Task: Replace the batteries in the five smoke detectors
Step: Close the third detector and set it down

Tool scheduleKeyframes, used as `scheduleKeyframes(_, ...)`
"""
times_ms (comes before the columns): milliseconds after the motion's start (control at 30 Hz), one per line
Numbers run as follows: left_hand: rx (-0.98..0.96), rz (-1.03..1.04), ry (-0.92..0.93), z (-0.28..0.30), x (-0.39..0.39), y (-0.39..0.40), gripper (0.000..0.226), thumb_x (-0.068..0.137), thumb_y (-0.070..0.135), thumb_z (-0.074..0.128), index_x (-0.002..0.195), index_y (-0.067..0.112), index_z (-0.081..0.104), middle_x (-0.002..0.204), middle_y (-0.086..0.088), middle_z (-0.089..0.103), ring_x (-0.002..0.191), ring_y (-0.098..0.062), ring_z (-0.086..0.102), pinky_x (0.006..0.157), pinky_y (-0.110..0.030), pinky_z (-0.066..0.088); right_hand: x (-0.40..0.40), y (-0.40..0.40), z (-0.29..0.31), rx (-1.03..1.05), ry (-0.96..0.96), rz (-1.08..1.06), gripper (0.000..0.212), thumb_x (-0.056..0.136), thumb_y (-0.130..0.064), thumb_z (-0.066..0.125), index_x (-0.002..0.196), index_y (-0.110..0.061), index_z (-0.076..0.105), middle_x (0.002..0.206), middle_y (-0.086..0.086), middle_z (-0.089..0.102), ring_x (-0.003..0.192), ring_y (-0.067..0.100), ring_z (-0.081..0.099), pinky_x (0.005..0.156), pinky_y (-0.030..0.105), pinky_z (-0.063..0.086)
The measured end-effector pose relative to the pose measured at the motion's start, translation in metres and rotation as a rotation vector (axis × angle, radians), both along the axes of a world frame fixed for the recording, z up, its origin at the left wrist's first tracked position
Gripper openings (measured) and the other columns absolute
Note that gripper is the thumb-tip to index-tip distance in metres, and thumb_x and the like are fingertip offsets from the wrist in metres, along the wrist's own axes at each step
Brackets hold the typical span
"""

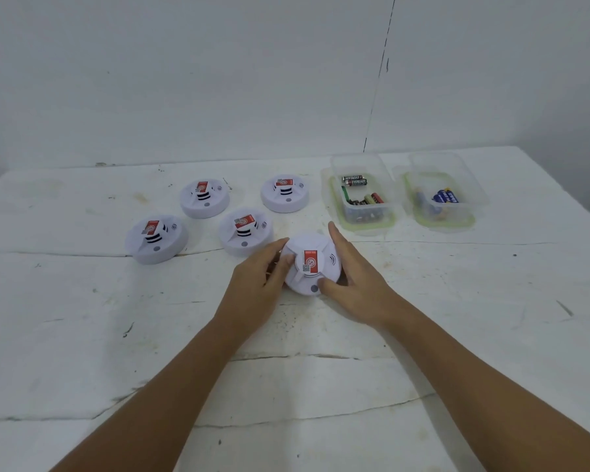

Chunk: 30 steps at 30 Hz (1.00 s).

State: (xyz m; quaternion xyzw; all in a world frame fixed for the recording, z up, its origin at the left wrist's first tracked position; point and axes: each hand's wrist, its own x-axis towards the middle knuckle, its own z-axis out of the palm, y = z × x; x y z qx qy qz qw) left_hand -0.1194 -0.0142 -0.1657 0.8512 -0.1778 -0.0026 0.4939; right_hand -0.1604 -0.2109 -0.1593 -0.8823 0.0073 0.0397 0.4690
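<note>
Step in hand, by my read: taking up 1 of 5 detectors to get at its battery bay. Near detector (310, 264) on table (82, 335), face up, closed. Left hand (263, 281) cups its left side, fingers lightly curled on rim. Right hand (351, 270) flanks right side, fingers straight, thumb at front edge. 4 other detectors (205, 198) behind left, untouched. Battery tub (361, 195) and second tub (447, 195) behind right. Next move likely: firm 2-handed grip, flip over or twist base off.
</note>
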Motion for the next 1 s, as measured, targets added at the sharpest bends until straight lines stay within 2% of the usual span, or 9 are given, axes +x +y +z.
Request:
scheduleKeyframes(133,-0.005,0.004,-0.017,-0.003,0.001,0.002,0.035,0.108,0.030,0.052,0.141,0.021,0.062,0.128,0.013,0.070,0.117,0.004,0.061,0.091,-0.005,0.044,0.002,-0.001,-0.003,0.001,-0.017,0.008,0.112,0.071,-0.058,0.061,0.164,-0.041,0.001,0.148,-0.026,0.032,0.142,0.004,0.040,0.116,0.044,0.043)
scheduleKeyframes(367,-0.037,0.006,-0.013,-0.005,-0.001,0.004,0.036,0.108,0.031,0.053,0.142,0.025,0.061,0.128,0.016,0.070,0.118,0.003,0.062,0.095,-0.013,0.049,0.002,-0.003,-0.011,0.005,-0.067,0.027,0.110,0.077,-0.056,0.067,0.162,-0.047,-0.002,0.152,-0.028,0.035,0.140,0.001,0.043,0.113,0.043,0.046)
scheduleKeyframes(533,-0.057,0.012,0.007,-0.002,-0.004,0.004,0.038,0.107,0.031,0.055,0.144,0.024,0.060,0.132,0.018,0.068,0.116,0.011,0.059,0.088,-0.002,0.042,-0.001,-0.004,-0.013,0.016,-0.086,0.023,0.110,0.079,-0.055,0.067,0.162,-0.047,-0.004,0.151,-0.027,0.037,0.137,0.000,0.046,0.110,0.039,0.049)
scheduleKeyframes(700,-0.073,0.011,0.032,-0.003,-0.004,0.004,0.040,0.106,0.033,0.056,0.145,0.026,0.059,0.131,0.023,0.065,0.115,0.015,0.057,0.087,-0.001,0.042,0.000,-0.005,-0.017,0.018,-0.098,0.032,0.108,0.087,-0.041,0.073,0.162,-0.045,-0.005,0.153,-0.027,0.035,0.136,-0.003,0.045,0.110,0.036,0.049)
scheduleKeyframes(833,-0.072,0.005,0.037,-0.005,-0.003,0.005,0.041,0.106,0.035,0.055,0.146,0.027,0.058,0.136,0.018,0.065,0.120,0.009,0.058,0.091,-0.003,0.043,0.000,-0.005,-0.017,0.017,-0.110,0.034,0.109,0.082,-0.052,0.069,0.161,-0.048,-0.006,0.157,-0.028,0.033,0.139,0.001,0.045,0.109,0.039,0.050)
scheduleKeyframes(1000,-0.068,0.007,0.043,-0.006,-0.001,0.005,0.041,0.106,0.034,0.055,0.146,0.026,0.058,0.136,0.017,0.066,0.120,0.008,0.058,0.090,-0.002,0.042,0.000,-0.006,-0.019,0.023,-0.116,0.042,0.108,0.081,-0.055,0.068,0.162,-0.047,-0.004,0.157,-0.031,0.030,0.142,0.001,0.042,0.111,0.042,0.049)
